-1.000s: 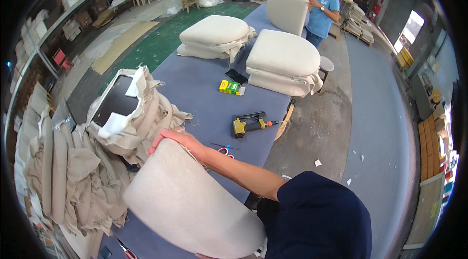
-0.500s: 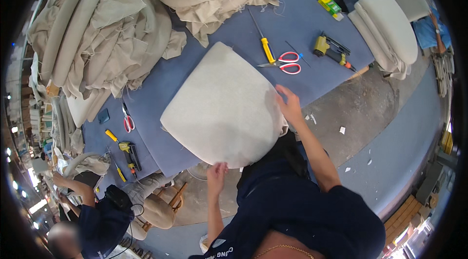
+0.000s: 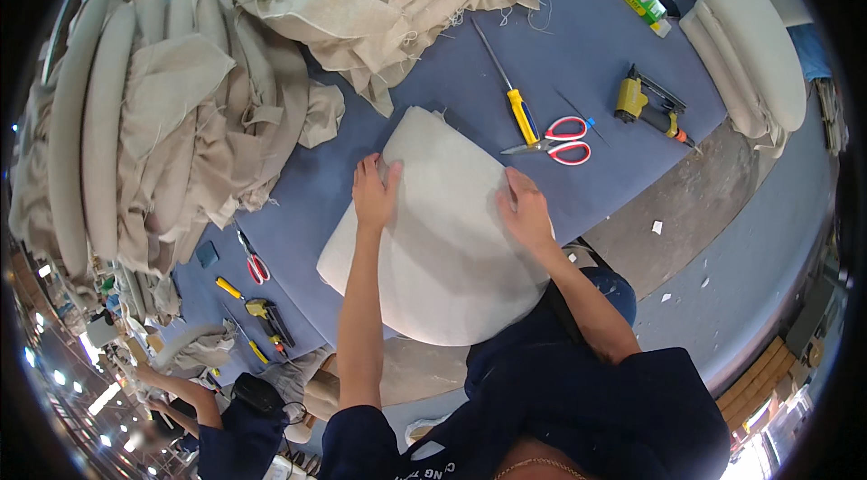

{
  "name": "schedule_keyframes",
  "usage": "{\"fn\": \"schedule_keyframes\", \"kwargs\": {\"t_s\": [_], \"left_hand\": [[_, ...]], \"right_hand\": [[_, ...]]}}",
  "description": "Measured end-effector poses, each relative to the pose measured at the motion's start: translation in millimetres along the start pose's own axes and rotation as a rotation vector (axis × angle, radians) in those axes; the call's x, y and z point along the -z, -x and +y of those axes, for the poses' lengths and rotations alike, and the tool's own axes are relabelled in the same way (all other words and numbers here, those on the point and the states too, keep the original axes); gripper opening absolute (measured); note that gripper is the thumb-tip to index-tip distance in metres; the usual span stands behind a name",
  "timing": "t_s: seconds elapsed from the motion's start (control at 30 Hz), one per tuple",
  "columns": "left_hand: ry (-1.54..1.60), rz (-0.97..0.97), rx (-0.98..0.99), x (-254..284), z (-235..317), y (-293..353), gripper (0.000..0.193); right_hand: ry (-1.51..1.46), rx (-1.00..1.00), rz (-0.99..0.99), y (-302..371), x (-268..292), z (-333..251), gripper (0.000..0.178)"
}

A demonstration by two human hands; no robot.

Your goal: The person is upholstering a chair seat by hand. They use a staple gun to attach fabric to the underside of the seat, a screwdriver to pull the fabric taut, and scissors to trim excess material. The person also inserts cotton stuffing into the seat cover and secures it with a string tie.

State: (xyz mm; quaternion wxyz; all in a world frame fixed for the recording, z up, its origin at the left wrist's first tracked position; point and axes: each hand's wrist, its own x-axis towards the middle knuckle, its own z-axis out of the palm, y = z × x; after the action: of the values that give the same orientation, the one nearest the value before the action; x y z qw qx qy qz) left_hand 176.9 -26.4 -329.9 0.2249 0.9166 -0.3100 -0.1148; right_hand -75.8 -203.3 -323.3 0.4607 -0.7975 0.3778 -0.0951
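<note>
A pale beige upholstered seat cushion (image 3: 452, 272) lies on the blue-covered table, its rounded end toward me. My left hand (image 3: 374, 191) rests at its far left edge, fingers extended and thumb apart on the fabric. On the opposite side, my right hand (image 3: 526, 207) touches the right edge with thumb and fingers apart. Beyond the cushion are red-and-white-handled scissors (image 3: 567, 141), a yellow-handled screwdriver (image 3: 522, 116) and a thin tool with a blue handle (image 3: 591, 121). The undersides of the cushion and of my fingers are hidden.
Beige covers or cushions (image 3: 172, 110) are heaped at far left, loose fabric (image 3: 397, 19) at the back. A staple gun (image 3: 648, 105) and a green-yellow box (image 3: 641, 0) lie right; stacked cushions (image 3: 754, 46) stand beyond. Another person (image 3: 244, 426) works at lower left, near a second staple gun (image 3: 268, 319).
My left hand has moved from the cushion's near edge to its far left edge. The right hand stays by the right edge. The whole view has shifted somewhat.
</note>
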Motion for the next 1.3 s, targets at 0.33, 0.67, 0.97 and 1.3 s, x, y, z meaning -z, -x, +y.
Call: {"fn": "schedule_keyframes", "kwargs": {"t_s": [0.33, 0.67, 0.97, 1.3], "left_hand": [[-0.063, -0.071, 0.122, -5.2, 10.4, -30.1, 0.064], [0.026, -0.492, 0.34, 47.5, -32.7, -39.5, 0.118], [0.014, -0.114, -0.017, 196.8, 101.9, 17.4, 0.098], [-0.065, 0.453, -0.11, 287.6, 190.6, 171.2, 0.086]], "right_hand": [[-0.164, 0.062, -0.124, -158.3, -82.9, -84.4, 0.041], [-0.176, 0.081, 0.093, -48.8, -1.5, 1.2, 0.049], [-0.348, -0.179, 0.079, 70.0, 41.7, 29.9, 0.07], [-0.546, 0.34, 0.061, -17.9, 90.2, -46.4, 0.066]]}}
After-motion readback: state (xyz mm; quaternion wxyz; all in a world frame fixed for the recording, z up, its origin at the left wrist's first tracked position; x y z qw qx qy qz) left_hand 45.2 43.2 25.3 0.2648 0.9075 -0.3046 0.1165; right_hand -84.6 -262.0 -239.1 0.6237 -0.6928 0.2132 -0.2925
